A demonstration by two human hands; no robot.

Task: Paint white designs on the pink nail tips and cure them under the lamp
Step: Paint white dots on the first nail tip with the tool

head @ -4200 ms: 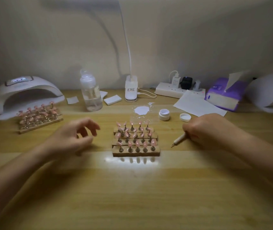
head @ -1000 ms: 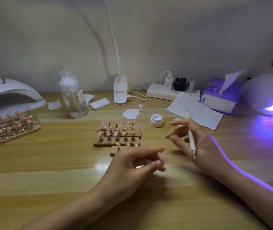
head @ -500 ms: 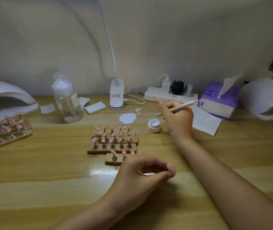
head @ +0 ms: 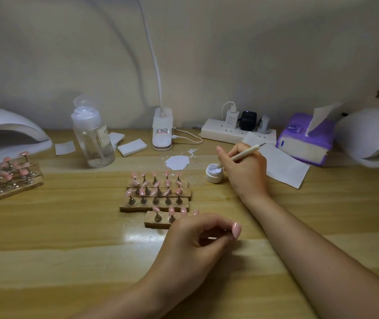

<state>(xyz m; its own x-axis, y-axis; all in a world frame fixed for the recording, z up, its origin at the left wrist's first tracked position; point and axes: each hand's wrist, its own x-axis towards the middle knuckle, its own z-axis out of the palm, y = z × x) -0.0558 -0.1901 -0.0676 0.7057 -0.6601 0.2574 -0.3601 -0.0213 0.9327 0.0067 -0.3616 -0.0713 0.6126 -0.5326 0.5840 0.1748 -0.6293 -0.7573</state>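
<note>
R hand is down at the pot now. Half a sec ago it hung just past it w/ the pen level; now the pen tilts, tip dipped into the white gel, fingers clamped round the shaft. A sec back that hand was nearer the body, pen upright, and the R lamp glowed purple; it's dark now.

L hand hasn't shifted since the last frame: resting on the table, fingers curled in toward the thumb, pinching the near block at its R end, as far as I can tell, since the hand hides that end. That block of pink tips sits pulled out toward the body, offset R from the other three blocks, same as half a sec ago.

Surface: wood-grain top, glare patch in front of the near block. White spill behind the blocks. Bottle back L, more tips on a rack far L by the L lamp. Desk light centre back, power strip, tissues, paper. Plain pale wall behind.
</note>
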